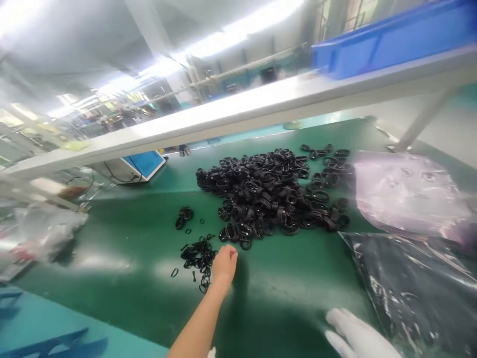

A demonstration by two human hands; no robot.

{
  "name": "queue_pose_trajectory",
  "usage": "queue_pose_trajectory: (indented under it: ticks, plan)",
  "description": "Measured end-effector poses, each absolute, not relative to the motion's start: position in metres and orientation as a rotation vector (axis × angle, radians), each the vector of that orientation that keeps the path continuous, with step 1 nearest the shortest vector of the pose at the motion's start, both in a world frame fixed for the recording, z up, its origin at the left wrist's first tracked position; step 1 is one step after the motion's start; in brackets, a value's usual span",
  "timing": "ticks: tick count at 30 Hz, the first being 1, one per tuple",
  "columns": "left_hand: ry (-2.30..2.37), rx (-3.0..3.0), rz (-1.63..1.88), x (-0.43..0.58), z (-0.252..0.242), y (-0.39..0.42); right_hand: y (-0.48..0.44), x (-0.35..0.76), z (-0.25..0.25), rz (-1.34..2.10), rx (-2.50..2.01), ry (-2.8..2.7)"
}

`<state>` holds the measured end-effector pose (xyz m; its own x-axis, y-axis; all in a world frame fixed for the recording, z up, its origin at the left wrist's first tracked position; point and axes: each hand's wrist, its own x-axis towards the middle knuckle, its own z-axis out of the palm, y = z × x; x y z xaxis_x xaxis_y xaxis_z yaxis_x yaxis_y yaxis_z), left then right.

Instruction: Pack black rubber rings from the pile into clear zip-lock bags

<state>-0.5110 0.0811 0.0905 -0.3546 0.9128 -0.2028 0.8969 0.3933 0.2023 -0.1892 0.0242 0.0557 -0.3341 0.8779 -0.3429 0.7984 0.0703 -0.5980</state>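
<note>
My left hand (pixel 224 264), bare, reaches out over the green work surface with its fingers curled together. What it holds, if anything, is hidden. Just left of it lies a loose heap of small thin black rings (pixel 199 256), with a few stray ones around it. Beyond my fingertips spreads a big pile of thicker black oval loops (pixel 261 189), many of them looking coiled or banded. At the lower right my right hand (pixel 354 330), in a white glove, has its thumb apart from its fingers, and nothing shows between them.
On the right lie a pinkish clear plastic bag (pixel 406 194) and a dark bag under clear film (pixel 417 288). A white shelf (pixel 208 114) crosses above the table, bearing a blue bin (pixel 391 42). A blue-topped box (pixel 143 164) stands at the back left, a clear bag (pixel 44 231) nearer.
</note>
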Motion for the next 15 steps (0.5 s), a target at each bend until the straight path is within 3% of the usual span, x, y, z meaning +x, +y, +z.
queue_pose_trajectory:
  ticks: [6, 15]
  plan:
    - [2.406, 1.810, 0.116, -0.536, 0.091, 0.120, 0.040, -0.265, 0.091, 1.088, -1.691, -2.401]
    - [1.846, 1.952, 0.090, -0.479, 0.049, 0.058, 0.045, -0.263, 0.059, 1.016, -1.805, -2.239]
